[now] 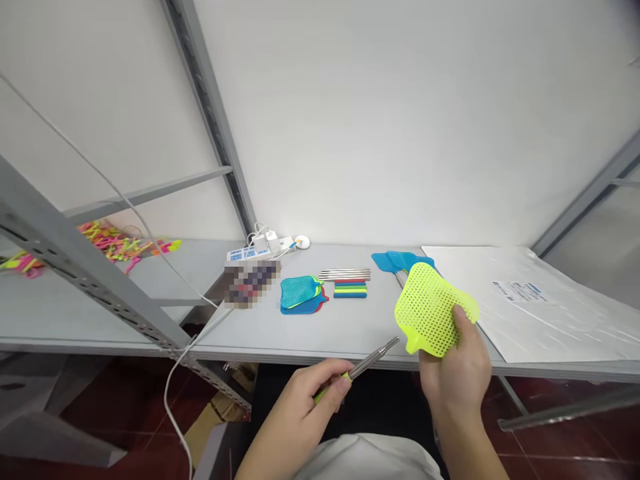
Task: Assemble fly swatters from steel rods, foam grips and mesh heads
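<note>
My left hand [313, 393] is closed around the green grip of a telescopic metal rod [374, 358], whose bare tip points up and to the right. In my right hand [463, 367] is a yellow-green fly swatter head [433, 310], a perforated plastic paddle pinched under the thumb. Its short neck faces the rod's tip, and a small gap separates the two. On the shelf beyond lie several swatter heads [300, 293] in teal, blue, green and red. Beside them are several metal rods [345, 274] and several coloured grips [350, 291]. Blue swatters [400, 260] lie partly behind the yellow-green head.
A power strip [247, 254] with plugs and a white cable [170, 380] sits at the left, near a blurred patch. A white package [560, 300] covers the right side. Grey metal uprights [210, 100] frame the shelf. Colourful stringy items [120, 243] lie far left.
</note>
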Demonstrator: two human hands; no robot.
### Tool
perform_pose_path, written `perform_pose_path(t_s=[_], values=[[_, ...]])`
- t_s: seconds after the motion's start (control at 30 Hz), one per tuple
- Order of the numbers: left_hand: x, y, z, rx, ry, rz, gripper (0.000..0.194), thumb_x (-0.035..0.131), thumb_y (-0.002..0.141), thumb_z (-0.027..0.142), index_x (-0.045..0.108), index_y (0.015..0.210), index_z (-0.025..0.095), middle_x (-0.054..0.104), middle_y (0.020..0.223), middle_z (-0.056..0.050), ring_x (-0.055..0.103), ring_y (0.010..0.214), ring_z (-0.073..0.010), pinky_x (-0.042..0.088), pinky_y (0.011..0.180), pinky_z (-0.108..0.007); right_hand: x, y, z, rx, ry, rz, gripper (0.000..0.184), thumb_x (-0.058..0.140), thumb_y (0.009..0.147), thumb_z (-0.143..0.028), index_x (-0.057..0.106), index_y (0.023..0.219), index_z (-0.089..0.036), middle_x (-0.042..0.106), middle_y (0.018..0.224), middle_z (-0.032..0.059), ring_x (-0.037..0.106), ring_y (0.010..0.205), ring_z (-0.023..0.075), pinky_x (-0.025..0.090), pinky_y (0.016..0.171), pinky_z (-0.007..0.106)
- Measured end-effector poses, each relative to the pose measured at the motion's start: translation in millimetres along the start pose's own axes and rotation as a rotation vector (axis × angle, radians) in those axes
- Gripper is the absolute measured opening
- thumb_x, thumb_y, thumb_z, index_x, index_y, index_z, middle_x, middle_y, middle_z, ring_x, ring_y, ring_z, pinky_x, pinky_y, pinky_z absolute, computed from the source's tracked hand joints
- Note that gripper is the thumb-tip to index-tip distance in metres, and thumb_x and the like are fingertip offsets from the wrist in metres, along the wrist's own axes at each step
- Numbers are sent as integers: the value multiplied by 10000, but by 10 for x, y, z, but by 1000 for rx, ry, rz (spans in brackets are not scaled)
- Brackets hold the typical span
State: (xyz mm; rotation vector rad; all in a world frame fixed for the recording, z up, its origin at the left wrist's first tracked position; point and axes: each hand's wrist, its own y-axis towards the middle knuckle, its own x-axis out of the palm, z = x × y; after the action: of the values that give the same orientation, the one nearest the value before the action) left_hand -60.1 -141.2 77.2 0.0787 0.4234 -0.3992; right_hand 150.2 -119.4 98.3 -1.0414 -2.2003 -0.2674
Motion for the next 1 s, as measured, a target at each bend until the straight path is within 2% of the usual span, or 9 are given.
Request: perform_pose_path(t_s=[0.13,0.27,0.4,0.57,0.8,0.9,1.0], values=[[79,-7,132,64,8,-22,285,502,985,416,704,1093,246,649,777,14,563,722,-146,439,703,-231,-41,-126,-117,-114,-31,17,333,666,866,-420,657,1159,-262,650,1007,32,619,741,162,496,489,249],[100,-13,174,60,20,-24,264,508,988,403,705,1072,248,670,803,16,565,731,-139,437,714,-222,-31,-153,-137,-148,-84,-7,337,653,872,-447,646,1160,-272,614,906,13,551,600,138,416,368,224],[75,-18,154,79,33,-30,261,503,993,391,700,1105,262,673,805,24,571,734,-136,438,709,-220,-43,-171,-127,-155,-102,-26,310,636,886,-453,640,1127,-257,610,880,17,556,604,141,417,370,216],[17,-28,129,100,36,3,267,498,997,383,695,1137,268,671,789,27,579,733,-139,450,706,-223,-38,-199,-118,-263,-75,-35,358,606,913,-433,609,1228,-263,607,903,34,570,625,154,444,386,234],[10,-37,144,132,99,-1,278,519,984,367,708,1167,276,685,795,17,607,741,-145,476,734,-227,-30,-274,-84,-296,-54,-53,395,583,929,-442,568,1286,-273,648,1055,75,591,643,160,480,403,265],[-15,-35,185,146,136,-13,272,533,973,353,726,1145,268,708,804,6,628,751,-158,490,738,-235,-36,-295,-96,-269,-56,-72,382,579,931,-445,575,1272,-274,644,988,51,585,622,150,472,411,261],[-32,-31,208,154,147,-28,275,528,972,346,731,1143,270,747,901,-10,656,803,-173,508,740,-242,-36,-310,-107,-240,-41,-88,363,592,926,-436,584,1255,-283,626,894,18,580,597,143,456,405,248]])
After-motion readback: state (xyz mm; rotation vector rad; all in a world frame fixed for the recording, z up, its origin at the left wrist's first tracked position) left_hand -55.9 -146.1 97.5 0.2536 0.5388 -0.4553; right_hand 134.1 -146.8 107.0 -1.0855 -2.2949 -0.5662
